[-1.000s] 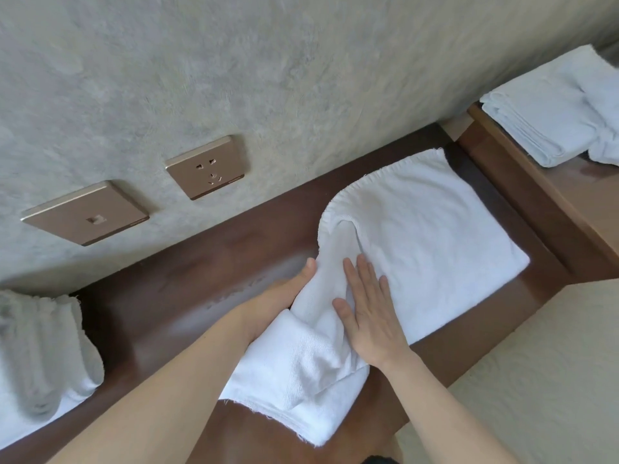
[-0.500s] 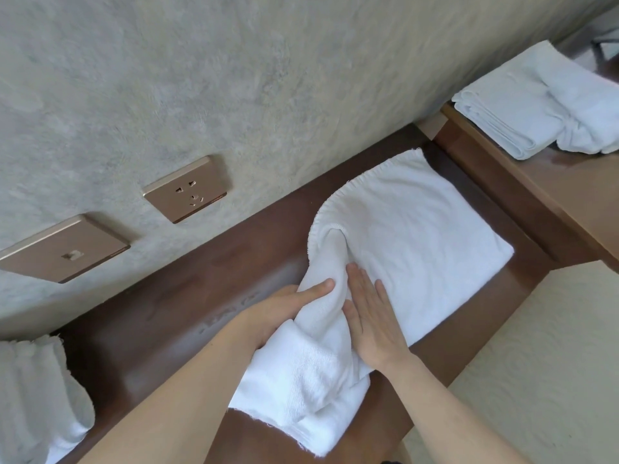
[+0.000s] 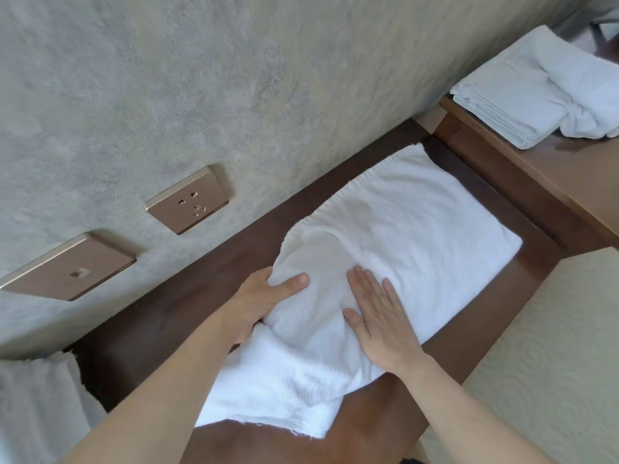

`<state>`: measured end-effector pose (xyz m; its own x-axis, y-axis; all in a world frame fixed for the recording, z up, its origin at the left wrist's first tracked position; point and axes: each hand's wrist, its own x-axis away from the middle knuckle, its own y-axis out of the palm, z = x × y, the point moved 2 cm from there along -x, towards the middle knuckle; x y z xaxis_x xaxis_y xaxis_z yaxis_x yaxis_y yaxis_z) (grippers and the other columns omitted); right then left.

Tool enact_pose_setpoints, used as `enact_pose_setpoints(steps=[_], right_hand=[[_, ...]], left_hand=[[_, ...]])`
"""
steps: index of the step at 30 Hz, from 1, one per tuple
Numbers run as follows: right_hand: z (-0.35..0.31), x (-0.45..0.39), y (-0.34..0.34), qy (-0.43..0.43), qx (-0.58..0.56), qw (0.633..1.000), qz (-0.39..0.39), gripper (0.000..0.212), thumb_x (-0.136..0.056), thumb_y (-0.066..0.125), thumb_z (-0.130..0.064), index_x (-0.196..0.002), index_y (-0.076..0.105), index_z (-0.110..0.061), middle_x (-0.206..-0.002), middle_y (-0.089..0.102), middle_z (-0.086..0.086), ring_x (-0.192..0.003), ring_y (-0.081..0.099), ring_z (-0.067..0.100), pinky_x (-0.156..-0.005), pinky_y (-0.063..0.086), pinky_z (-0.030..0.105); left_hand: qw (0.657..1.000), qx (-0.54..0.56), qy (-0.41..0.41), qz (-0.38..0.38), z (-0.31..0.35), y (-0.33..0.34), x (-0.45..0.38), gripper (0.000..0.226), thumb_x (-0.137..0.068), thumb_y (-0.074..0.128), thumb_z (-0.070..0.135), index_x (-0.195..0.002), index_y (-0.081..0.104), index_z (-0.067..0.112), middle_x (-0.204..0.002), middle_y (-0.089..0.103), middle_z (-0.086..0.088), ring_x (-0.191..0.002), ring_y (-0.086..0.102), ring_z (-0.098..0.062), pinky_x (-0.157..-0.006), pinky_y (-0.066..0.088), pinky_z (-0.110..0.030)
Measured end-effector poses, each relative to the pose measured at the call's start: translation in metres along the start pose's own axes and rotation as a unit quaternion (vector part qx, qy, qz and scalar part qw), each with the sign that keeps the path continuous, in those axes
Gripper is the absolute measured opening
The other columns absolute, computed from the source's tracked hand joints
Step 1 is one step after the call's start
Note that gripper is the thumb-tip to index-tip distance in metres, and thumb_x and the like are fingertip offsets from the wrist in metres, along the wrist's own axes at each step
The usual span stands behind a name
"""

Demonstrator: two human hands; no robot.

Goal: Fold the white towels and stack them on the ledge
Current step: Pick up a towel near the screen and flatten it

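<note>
Clearly mid-fold: the white terry towel [image 3: 402, 236] lies along the dark wooden ledge [image 3: 160, 329]. The left hand [image 3: 261, 303] grips a bunched fold, thumb on top, while the right hand [image 3: 378, 316] presses flat with fingers straight. Next, I judge, that fold needs carrying across and smoothing square.

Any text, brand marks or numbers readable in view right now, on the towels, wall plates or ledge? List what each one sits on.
No readable text anywhere.
Wall socket: only pin holes, no lettering visible.
Switch plate: blank, apart from a small rocker.
Towel being folded: plain white, no tag or logo showing.
Folded towels on the side shelf: no markings visible.
Ledge: bare dark wood.
</note>
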<state>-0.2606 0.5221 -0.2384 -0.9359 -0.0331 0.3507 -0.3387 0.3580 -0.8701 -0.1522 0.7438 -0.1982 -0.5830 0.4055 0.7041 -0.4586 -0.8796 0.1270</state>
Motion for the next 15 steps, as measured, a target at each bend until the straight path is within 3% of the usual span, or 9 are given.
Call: enact_pose_setpoints(steps=[3,5,8,10,12,15], right_hand=[[0.001,0.000,0.000,-0.004,0.012,1.000,-0.003,0.071,-0.088,-0.019,-0.069,-0.150,-0.029,-0.036,-0.161,-0.028,-0.019,-0.146,-0.028,-0.004,-0.123,-0.015,0.032],[0.002,0.000,0.001,-0.009,0.025,1.000,-0.001,0.071,-0.090,-0.016,-0.068,-0.151,-0.028,-0.035,-0.161,-0.028,-0.018,-0.146,-0.028,-0.003,-0.123,-0.015,0.033],[0.004,0.001,0.002,-0.019,0.050,0.999,0.000,0.071,-0.092,-0.015,-0.067,-0.152,-0.026,-0.032,-0.162,-0.028,-0.015,-0.147,-0.027,0.000,-0.123,-0.014,0.035],[0.005,0.001,0.003,-0.025,0.056,0.998,0.005,0.073,-0.092,-0.015,-0.067,-0.154,-0.024,-0.030,-0.163,-0.026,-0.014,-0.148,-0.026,0.001,-0.124,-0.012,0.036],[0.005,0.001,0.004,-0.028,0.066,0.997,0.013,0.073,-0.094,-0.014,-0.067,-0.155,-0.021,-0.029,-0.164,-0.025,-0.013,-0.150,-0.024,0.002,-0.124,-0.009,0.037],[0.004,0.002,0.005,-0.035,0.086,0.995,0.042,0.071,-0.100,-0.004,-0.064,-0.159,-0.009,-0.025,-0.168,-0.012,-0.007,-0.154,-0.013,0.007,-0.124,-0.001,0.040]], left_hand=[[0.996,-0.089,-0.001,-0.003,0.009,-0.010,-0.002,0.075,-0.052,0.086,0.068,-0.109,0.073,0.022,-0.100,0.078,0.004,-0.092,0.075,-0.015,-0.093,0.057,-0.042],[0.979,-0.201,-0.001,0.029,0.016,-0.014,-0.004,0.076,-0.049,0.079,0.080,-0.103,0.072,0.027,-0.093,0.077,0.008,-0.085,0.074,-0.012,-0.085,0.059,-0.037],[0.899,-0.434,-0.007,0.057,0.027,-0.011,-0.007,0.085,-0.055,0.059,0.094,-0.105,0.067,0.026,-0.092,0.070,0.011,-0.085,0.067,-0.010,-0.070,0.050,-0.027],[0.843,-0.530,-0.008,0.086,0.031,-0.008,-0.008,0.107,-0.055,0.048,0.100,-0.125,0.056,0.020,-0.107,0.066,0.007,-0.097,0.065,-0.016,-0.073,0.047,-0.030],[0.805,-0.578,-0.020,0.131,0.031,-0.009,-0.007,0.121,-0.052,0.041,0.102,-0.137,0.041,0.016,-0.120,0.060,0.000,-0.108,0.062,-0.023,-0.075,0.045,-0.034],[0.776,-0.611,-0.034,0.152,0.027,-0.016,-0.005,0.110,-0.057,0.041,0.101,-0.128,0.046,0.017,-0.119,0.054,-0.001,-0.108,0.061,-0.025,-0.075,0.045,-0.035]])
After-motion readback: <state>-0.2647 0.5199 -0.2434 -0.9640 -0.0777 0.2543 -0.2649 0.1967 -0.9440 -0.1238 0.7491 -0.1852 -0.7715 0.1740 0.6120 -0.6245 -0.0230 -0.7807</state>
